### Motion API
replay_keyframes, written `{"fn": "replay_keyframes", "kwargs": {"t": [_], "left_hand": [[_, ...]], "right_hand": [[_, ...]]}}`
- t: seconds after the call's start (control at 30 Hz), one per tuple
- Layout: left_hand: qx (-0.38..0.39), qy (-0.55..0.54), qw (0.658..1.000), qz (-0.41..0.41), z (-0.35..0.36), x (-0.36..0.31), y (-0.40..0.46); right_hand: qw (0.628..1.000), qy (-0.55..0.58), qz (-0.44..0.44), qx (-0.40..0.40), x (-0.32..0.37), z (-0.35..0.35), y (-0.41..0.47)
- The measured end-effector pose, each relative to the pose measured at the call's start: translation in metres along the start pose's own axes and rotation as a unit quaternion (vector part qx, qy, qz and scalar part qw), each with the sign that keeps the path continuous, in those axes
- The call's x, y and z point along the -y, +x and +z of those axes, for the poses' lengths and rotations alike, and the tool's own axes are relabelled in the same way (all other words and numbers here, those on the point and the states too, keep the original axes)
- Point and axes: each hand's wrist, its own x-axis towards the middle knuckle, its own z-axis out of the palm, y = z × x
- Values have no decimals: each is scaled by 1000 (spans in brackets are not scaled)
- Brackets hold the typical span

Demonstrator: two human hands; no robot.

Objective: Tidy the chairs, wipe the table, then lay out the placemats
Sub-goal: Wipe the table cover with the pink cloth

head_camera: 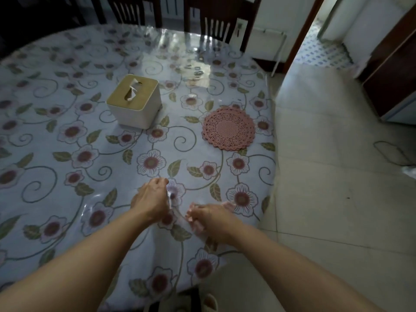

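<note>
- The left hand (153, 200) and right hand (208, 218) each pinched a thin clear cover (172, 199) near the table (45, 136) edge.
- Pink placemats (229, 128) lay stacked right of the tissue box (134, 100), by the table's right edge.
- Open tiled floor (326, 199) lay beyond that edge.
- No writing was legible.

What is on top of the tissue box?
The tissue box has a tan lid with a slot, and a white tissue sticks out of it. How many tissues remain inside is hidden.

Pale-blue tablecloth (67, 136) was printed with maroon flowers; right of it-centred white, tan-lidded tissue box (135, 102), pink lacy placemats (229, 128) were seen.
</note>
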Motion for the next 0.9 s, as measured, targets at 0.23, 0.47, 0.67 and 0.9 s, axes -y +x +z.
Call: {"fn": "replay_keyframes", "kwargs": {"t": [0.23,0.47,0.67,0.9], "left_hand": [[-1,1,999,46,-21,-32,-13],[-16,-2,999,44,-36,-85,0],[-41,-12,999,-26,-35,-144,13],[-56,-33,996,-62,-46,-211,30]], "right_hand": [[992,-38,83,-88,-14,-65,-43],[988,-73,100,-93,-64,-119,-52],[991,-47,44,-118,-130,-163,-48],[992,-76,17,-97,-179,-224,-28]]}}
